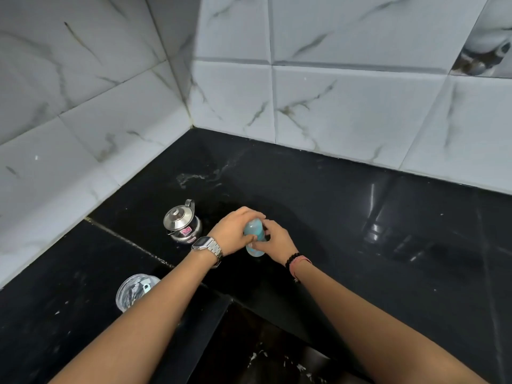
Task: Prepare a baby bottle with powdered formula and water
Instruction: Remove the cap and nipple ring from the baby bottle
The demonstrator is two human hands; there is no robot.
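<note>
A light blue baby bottle (254,236) stands on the black countertop (346,217) near the middle of the view. My left hand (234,230) curls over its top, with a metal watch on the wrist. My right hand (274,241) grips the bottle's body from the right, with bead bracelets on the wrist. The bottle's top is hidden under my left fingers. A small steel kettle (181,221) with a lid stands just left of the bottle. A clear plastic container (133,291) sits near the front left, partly hidden by my left forearm.
White marbled tile walls (332,106) meet in a corner behind the counter. The counter steps down to a darker lower area (263,350) at the front. A smear of spilled water (199,177) lies toward the back corner.
</note>
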